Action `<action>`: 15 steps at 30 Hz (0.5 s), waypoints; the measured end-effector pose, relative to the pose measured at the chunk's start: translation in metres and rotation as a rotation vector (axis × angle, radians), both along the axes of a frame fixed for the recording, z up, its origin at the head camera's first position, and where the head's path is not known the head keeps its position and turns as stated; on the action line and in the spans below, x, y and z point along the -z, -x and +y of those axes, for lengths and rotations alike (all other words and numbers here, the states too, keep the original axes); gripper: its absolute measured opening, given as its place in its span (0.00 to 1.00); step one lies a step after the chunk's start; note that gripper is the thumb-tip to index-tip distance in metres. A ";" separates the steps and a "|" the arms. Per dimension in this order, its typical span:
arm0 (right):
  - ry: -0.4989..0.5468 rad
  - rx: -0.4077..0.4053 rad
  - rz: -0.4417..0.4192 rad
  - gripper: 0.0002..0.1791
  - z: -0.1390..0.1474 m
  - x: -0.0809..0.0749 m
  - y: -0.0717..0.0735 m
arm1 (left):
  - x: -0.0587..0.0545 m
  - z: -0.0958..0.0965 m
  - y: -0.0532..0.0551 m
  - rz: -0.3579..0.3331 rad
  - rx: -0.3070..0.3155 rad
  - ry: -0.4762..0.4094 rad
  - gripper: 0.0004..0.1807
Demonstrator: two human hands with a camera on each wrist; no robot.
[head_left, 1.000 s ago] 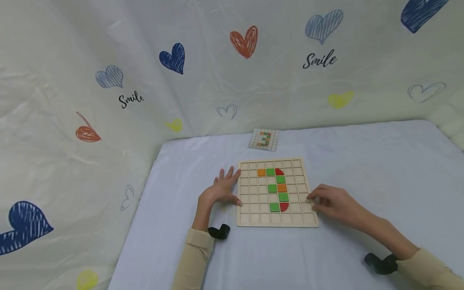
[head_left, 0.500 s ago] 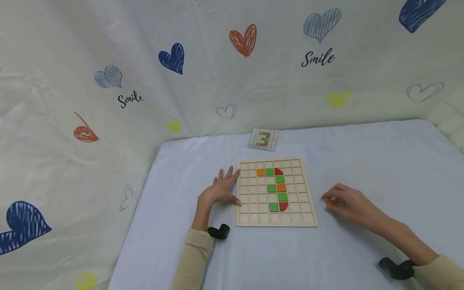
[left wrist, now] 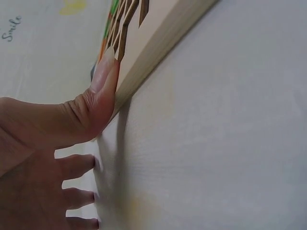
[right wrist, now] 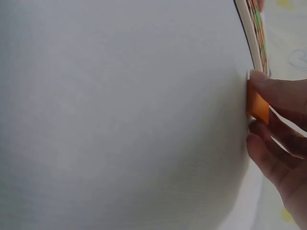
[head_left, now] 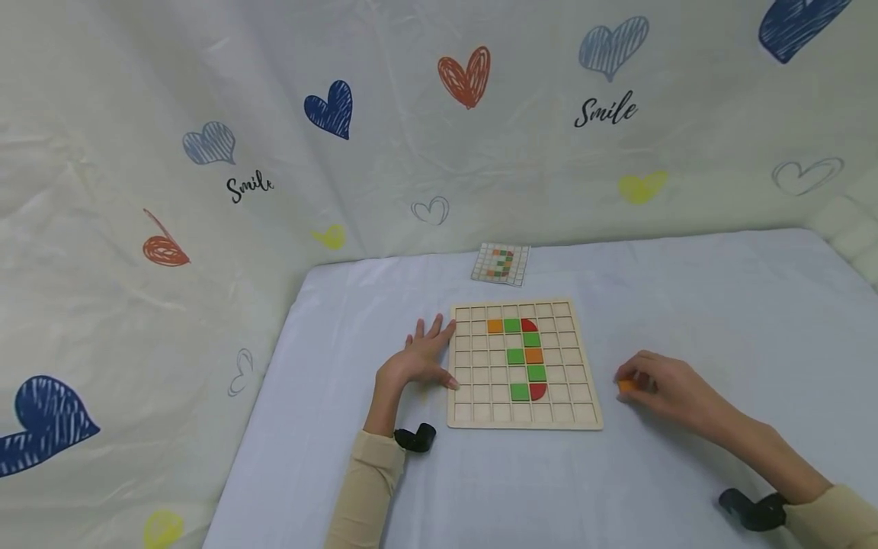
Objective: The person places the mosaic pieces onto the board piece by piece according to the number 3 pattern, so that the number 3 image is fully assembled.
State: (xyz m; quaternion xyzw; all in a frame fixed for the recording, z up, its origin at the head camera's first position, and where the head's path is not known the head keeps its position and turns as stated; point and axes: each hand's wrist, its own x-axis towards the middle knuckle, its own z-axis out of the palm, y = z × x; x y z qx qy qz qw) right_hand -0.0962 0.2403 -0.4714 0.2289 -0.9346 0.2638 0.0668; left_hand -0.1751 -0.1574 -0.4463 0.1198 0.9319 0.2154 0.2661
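A square wooden grid board (head_left: pixel 483 415) lies on the white cloth, bearing orange, green and red tiles set in a shape like a 3. My left hand (head_left: pixel 416 362) rests at the board's left edge with fingers spread. In the left wrist view its thumb (left wrist: pixel 103 79) lies on the board's rim. Off the board's right side, my right hand (head_left: pixel 661 387) pinches an orange square tile (right wrist: pixel 258 103) between thumb and fingers, close over the cloth. The head view shows only a bit of that tile, the fingers covering the rest.
Behind the board lies a printed card (head_left: pixel 501 264) with a small coloured grid pattern shaped like a 3. A curtain with hearts and lettering (head_left: pixel 607 110) hangs beyond the table's far edge. Each wrist wears a black camera (head_left: pixel 414 438).
My right hand has moved right, from the board's right edge to the cloth beside it, and an orange tile now shows in its fingers. The left hand has stayed in place.
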 end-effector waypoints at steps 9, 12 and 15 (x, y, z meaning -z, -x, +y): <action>0.113 -0.072 0.047 0.20 0.003 -0.001 0.000 | 0.001 0.001 0.001 0.003 -0.003 0.006 0.65; 0.130 -0.080 0.007 0.20 0.002 -0.004 -0.001 | 0.001 0.001 0.001 0.003 -0.004 0.005 0.65; 0.135 -0.074 -0.045 0.18 -0.001 -0.008 -0.002 | 0.001 0.001 0.001 0.004 -0.005 0.005 0.65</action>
